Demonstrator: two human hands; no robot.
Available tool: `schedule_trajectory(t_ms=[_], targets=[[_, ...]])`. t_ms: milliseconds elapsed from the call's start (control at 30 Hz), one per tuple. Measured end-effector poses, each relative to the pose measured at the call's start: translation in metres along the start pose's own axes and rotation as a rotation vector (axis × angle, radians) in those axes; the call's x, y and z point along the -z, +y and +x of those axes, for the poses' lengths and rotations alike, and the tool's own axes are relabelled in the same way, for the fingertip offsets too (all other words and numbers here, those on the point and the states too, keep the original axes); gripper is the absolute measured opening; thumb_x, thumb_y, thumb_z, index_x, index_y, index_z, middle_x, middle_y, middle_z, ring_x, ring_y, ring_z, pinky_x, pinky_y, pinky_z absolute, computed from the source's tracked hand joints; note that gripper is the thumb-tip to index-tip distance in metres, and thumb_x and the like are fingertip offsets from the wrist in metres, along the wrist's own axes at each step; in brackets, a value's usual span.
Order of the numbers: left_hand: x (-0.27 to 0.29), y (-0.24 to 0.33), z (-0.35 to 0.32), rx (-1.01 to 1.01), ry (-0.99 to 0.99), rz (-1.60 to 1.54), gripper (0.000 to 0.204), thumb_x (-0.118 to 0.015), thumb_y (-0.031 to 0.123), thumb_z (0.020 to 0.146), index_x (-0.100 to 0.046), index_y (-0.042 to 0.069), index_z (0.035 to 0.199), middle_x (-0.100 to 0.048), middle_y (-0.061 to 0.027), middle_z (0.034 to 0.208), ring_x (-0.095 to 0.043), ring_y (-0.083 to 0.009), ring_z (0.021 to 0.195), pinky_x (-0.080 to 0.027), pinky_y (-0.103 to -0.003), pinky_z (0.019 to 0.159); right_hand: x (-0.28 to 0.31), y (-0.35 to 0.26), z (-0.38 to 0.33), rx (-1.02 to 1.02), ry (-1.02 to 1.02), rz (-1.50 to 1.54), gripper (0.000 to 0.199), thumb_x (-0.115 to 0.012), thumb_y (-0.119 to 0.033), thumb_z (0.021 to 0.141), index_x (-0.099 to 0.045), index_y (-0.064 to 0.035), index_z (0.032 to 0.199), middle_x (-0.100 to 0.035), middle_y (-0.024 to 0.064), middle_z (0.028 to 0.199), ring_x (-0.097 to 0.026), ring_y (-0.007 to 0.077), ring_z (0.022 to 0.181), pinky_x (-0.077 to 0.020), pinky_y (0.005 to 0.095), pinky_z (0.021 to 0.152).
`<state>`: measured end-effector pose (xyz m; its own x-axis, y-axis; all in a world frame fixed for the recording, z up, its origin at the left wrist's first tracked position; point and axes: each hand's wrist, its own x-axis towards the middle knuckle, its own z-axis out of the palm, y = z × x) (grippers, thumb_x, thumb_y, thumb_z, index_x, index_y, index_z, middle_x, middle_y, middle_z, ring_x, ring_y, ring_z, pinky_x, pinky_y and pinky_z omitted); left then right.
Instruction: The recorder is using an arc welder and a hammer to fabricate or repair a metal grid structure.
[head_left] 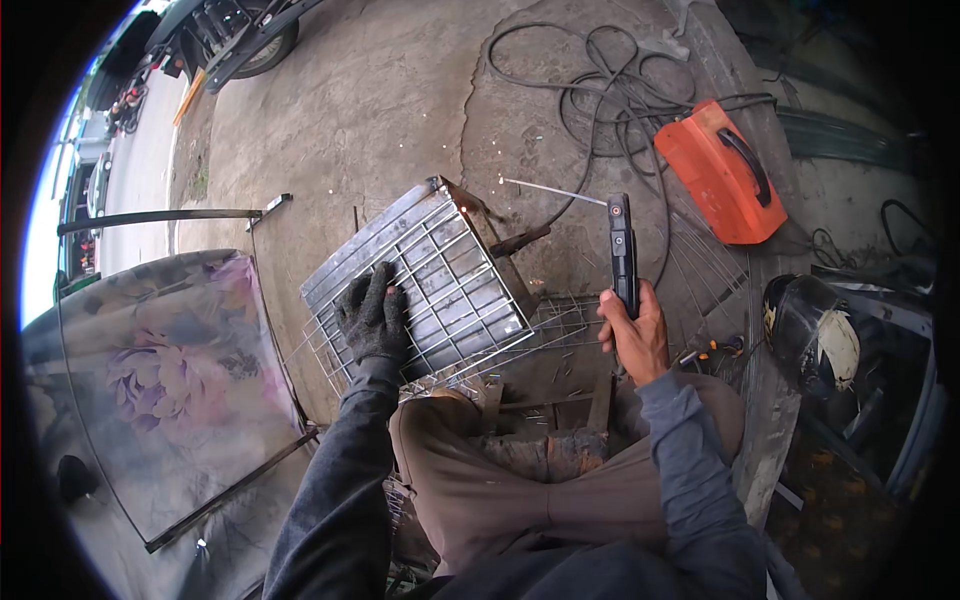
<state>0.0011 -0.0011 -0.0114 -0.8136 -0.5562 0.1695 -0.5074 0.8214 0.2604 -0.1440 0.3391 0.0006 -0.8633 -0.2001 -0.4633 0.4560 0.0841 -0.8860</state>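
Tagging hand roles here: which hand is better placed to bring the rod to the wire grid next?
Probably the right hand: bare, it grips the black holder carrying the thin rod, while the gloved left hand rests on the wire grid.

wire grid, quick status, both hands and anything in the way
Left hand, gloved, on wire grid. Right hand, bare, gripping electrode holder. Rod apparently off grid. Cable loops lie beyond, clear of both hands.
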Motion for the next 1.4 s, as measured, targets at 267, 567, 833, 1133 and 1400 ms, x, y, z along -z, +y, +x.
schedule_trajectory(t_ms=[267, 567, 833, 1133, 1400], targets=[[0.001, 0.003, 0.0, 0.013, -0.073, 0.06, 0.044, -0.06, 0.038, 0.102, -0.065, 0.023, 0.143, -0.063, -0.0138, 0.135, -0.05, -0.0333, 0.13, -0.033, -0.049, 0.115, 0.0, -0.013, 0.001, -0.19, -0.062, -0.04, 0.043, -0.066, -0.048, 0.101, -0.054, -0.0072, 0.093, -0.052, -0.0017, 0.064, -0.049, 0.0066, 0.048, -0.0404, 0.0255, 0.041], [0.003, 0.002, 0.0, 0.034, -0.075, 0.064, 0.045, -0.06, 0.04, 0.102, -0.065, 0.022, 0.143, -0.062, -0.0157, 0.135, -0.051, -0.0338, 0.13, -0.033, -0.048, 0.115, -0.003, -0.023, -0.002, -0.216, -0.076, -0.091, 0.041, -0.065, -0.046, 0.103, -0.056, -0.0076, 0.093, -0.054, -0.0015, 0.064, -0.05, 0.0061, 0.049, -0.0411, 0.0259, 0.043], [0.002, 0.005, 0.0, 0.023, 0.007, 0.023, 0.041, -0.063, 0.038, 0.099, -0.07, 0.022, 0.136, -0.065, -0.0139, 0.127, -0.056, -0.0327, 0.122, -0.037, -0.048, 0.11, -0.007, -0.025, -0.004, -0.206, -0.131, -0.109, 0.037, -0.065, -0.044, 0.103, -0.056, -0.0083, 0.096, -0.053, -0.0024, 0.063, -0.049, 0.0056, 0.048, -0.0406, 0.0261, 0.041], [0.008, 0.002, 0.002, 0.012, 0.006, 0.039, 0.04, -0.066, 0.038, 0.096, -0.07, 0.029, 0.135, -0.063, -0.0103, 0.125, -0.056, -0.0306, 0.118, -0.039, -0.048, 0.107, -0.011, -0.019, -0.004, -0.282, -0.107, -0.086, 0.039, -0.063, -0.046, 0.104, -0.05, -0.01, 0.098, -0.05, -0.0016, 0.067, -0.049, 0.0064, 0.047, -0.0414, 0.0249, 0.04], [0.006, 0.003, -0.001, 0.017, 0.018, 0.04, 0.039, -0.067, 0.039, 0.096, -0.071, 0.03, 0.134, -0.062, -0.0095, 0.125, -0.056, -0.0299, 0.117, -0.039, -0.048, 0.108, -0.011, -0.021, -0.005, -0.264, -0.135, -0.089, 0.037, -0.062, -0.045, 0.104, -0.05, -0.0101, 0.098, -0.05, -0.0014, 0.066, -0.048, 0.0066, 0.046, -0.0411, 0.025, 0.039]])
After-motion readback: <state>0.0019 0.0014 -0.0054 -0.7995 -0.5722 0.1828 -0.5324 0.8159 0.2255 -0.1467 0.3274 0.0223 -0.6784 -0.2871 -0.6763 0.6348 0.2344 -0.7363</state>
